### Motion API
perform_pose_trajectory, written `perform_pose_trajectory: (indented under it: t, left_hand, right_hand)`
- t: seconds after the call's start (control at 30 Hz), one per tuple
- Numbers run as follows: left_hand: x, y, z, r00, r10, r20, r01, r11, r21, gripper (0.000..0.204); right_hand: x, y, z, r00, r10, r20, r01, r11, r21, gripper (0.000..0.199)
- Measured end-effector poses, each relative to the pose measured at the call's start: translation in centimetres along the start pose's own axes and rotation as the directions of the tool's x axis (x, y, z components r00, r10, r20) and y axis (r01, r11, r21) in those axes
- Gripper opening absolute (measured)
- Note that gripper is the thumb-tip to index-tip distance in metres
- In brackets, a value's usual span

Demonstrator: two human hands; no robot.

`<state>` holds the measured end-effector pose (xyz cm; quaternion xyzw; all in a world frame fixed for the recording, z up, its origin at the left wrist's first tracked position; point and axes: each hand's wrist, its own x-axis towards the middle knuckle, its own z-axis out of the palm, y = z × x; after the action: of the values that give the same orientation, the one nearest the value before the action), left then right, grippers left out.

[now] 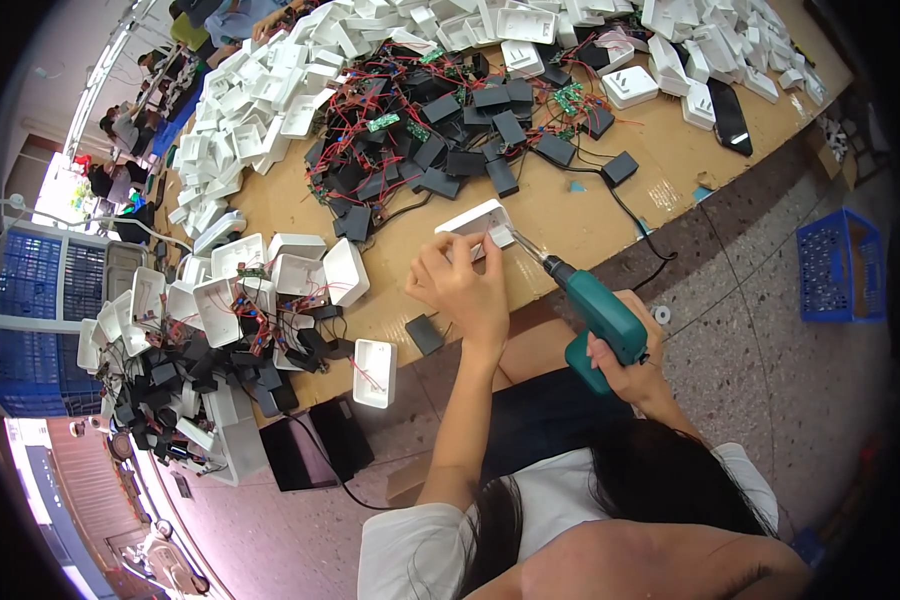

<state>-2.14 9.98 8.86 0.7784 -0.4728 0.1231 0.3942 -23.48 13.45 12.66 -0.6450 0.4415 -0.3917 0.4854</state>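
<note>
My left hand (467, 285) has its fingers closed on a white plastic case (473, 217), steadying it on the cardboard-covered table. The open side of the case faces up, and my fingers partly hide its inside. A green electric screwdriver (606, 318) is wrapped in my right hand (638, 365). Its thin bit points up and left, with the tip at the right end of the case; whether it sits in a screw is too small to tell. One black rectangular block (425, 334) lies at the table's near edge below my left hand.
Beyond the case spreads a heap of black blocks (465, 162) with red wires and green circuit boards. White cases (270, 95) are piled behind it. More cases and wired parts (215, 310) crowd the left. A black phone (729, 117) lies far right; a blue crate (842, 268) stands on the floor.
</note>
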Motion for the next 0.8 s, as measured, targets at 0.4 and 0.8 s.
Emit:
perform_pose_trajectory:
  t: [0.4,0.8]
  left_hand:
    - [2.3,-4.2,3.2,1.000,0.027,0.003,-0.027,1.000,0.008,0.010]
    - [2.2,-5.5,3.8,0.999,0.052,-0.017,-0.051,0.999,0.018,0.011]
  right_hand:
    - [5.4,2.3,5.4,0.987,-0.154,0.043,0.159,0.972,-0.173,0.034]
    - [5.8,3.0,6.7,0.996,-0.089,0.022,0.091,0.986,-0.139,0.031]
